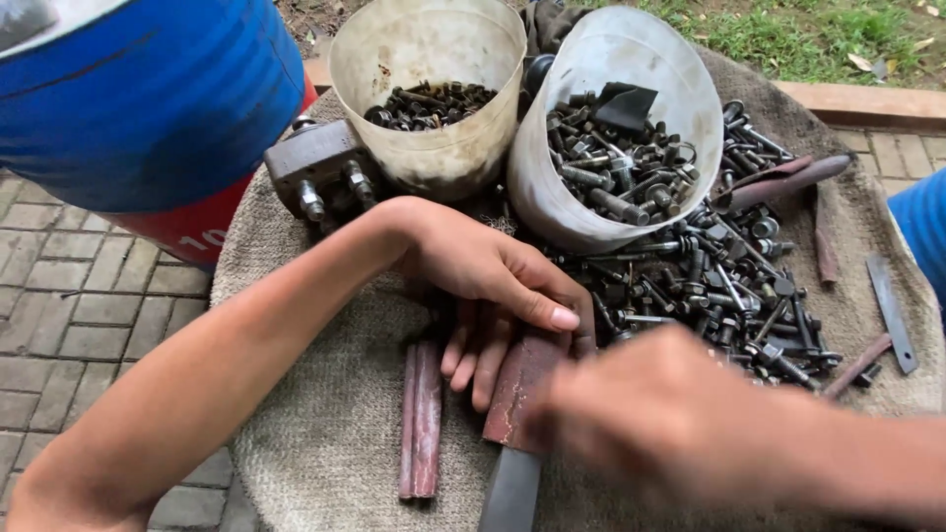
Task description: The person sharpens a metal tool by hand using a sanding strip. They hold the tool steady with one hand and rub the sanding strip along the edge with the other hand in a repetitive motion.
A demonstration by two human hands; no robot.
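My left hand reaches in from the lower left and grips the upper end of a rusty reddish flat metal piece lying on the burlap sack; thumb on top, fingers underneath. My right hand is blurred, coming in from the lower right, and sits against the same piece near its middle. What it holds cannot be made out. A grey blade-like part continues below the rusty piece. A rusty channel bar lies just left of it.
A heap of dark bolts and nuts spreads to the right. Two cut plastic tubs hold more bolts. A grey metal block and a blue-and-red drum stand at the left. Flat rusty strips lie far right. Brick paving surrounds the sack.
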